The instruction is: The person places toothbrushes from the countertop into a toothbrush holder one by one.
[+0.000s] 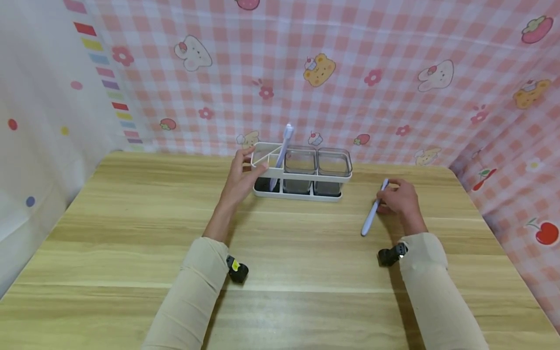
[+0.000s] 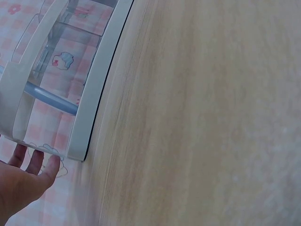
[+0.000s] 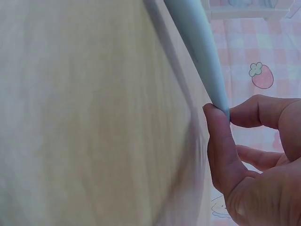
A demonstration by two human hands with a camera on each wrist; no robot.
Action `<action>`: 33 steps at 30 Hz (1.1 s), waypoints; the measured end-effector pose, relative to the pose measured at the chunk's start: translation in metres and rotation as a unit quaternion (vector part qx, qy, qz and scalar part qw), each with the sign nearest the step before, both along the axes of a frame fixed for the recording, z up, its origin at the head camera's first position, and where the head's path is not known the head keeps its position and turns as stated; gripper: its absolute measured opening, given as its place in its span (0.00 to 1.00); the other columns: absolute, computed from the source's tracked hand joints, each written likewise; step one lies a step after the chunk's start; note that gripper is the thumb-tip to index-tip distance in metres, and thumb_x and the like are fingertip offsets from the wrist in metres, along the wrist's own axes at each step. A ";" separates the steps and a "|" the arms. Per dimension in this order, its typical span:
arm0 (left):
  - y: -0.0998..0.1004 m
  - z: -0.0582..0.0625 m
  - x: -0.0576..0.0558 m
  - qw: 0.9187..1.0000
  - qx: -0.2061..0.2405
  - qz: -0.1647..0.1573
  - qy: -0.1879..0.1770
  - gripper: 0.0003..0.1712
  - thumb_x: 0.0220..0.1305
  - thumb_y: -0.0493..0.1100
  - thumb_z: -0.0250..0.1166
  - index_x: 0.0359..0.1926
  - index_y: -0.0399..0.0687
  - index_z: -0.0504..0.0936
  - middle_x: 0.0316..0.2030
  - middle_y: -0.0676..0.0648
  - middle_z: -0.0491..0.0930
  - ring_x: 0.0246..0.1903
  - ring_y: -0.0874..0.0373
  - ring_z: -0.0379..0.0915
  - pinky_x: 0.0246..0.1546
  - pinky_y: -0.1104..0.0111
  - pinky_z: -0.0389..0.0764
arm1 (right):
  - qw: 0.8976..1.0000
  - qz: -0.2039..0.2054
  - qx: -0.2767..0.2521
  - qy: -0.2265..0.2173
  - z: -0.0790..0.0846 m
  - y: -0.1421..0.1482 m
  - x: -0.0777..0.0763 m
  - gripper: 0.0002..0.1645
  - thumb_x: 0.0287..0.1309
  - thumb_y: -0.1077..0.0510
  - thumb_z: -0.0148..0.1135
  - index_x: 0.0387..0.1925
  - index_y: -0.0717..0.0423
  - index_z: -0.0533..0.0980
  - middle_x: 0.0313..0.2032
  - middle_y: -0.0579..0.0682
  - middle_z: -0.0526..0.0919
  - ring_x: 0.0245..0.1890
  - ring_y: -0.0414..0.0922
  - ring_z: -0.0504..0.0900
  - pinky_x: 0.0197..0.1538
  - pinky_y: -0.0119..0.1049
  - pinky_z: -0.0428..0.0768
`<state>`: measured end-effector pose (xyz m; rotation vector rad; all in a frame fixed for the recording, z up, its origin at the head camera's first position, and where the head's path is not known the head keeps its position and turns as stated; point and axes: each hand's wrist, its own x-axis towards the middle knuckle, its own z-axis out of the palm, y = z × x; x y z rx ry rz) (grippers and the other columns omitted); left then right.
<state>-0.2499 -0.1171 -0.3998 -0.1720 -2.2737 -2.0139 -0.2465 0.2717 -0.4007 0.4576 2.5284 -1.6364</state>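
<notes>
Near the back of the table stands a white toothbrush holder (image 1: 311, 178), with a pale blue toothbrush (image 1: 283, 146) leaning upright in its left compartment. My left hand (image 1: 239, 180) grips the holder's left end, thumb at the front rim. In the left wrist view, fingertips (image 2: 51, 165) lie against the end side, below the slanted handle (image 2: 49, 98). To the right of the holder, my right hand (image 1: 399, 197) pinches a second pale blue toothbrush (image 1: 371, 219) between thumb and fingers. It slants over the table, its thick handle end (image 3: 195, 42) pointing toward me; my fingers partly cover it.
Two clear grey cups (image 1: 334, 163) sit side by side in the holder's middle and right places. A pink checked cloth (image 1: 245, 97) hangs right behind the wooden table (image 1: 306, 272), and more cloth borders both sides. Small black cameras (image 1: 237, 270) are worn on both wrists.
</notes>
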 end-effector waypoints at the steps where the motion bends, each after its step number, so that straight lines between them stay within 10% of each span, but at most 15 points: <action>1: 0.000 0.000 0.000 1.000 0.001 0.000 -0.001 0.36 0.70 0.49 0.65 0.74 0.50 0.63 0.63 0.36 0.65 0.56 0.44 0.64 0.50 0.58 0.71 | 1.000 -0.002 -0.002 0.004 0.000 0.000 0.000 0.43 0.62 0.68 0.57 0.76 0.67 0.54 0.44 0.56 0.75 0.25 0.33 0.80 0.36 0.36 0.86; 33: 0.001 0.001 0.003 1.000 0.001 0.003 0.006 0.36 0.69 0.50 0.65 0.73 0.50 0.64 0.60 0.38 0.66 0.55 0.45 0.66 0.51 0.57 0.73 | 0.978 -0.074 -0.168 0.097 0.044 -0.036 0.003 0.43 0.64 0.72 0.60 0.77 0.56 0.56 0.41 0.50 0.73 0.31 0.38 0.80 0.30 0.32 0.84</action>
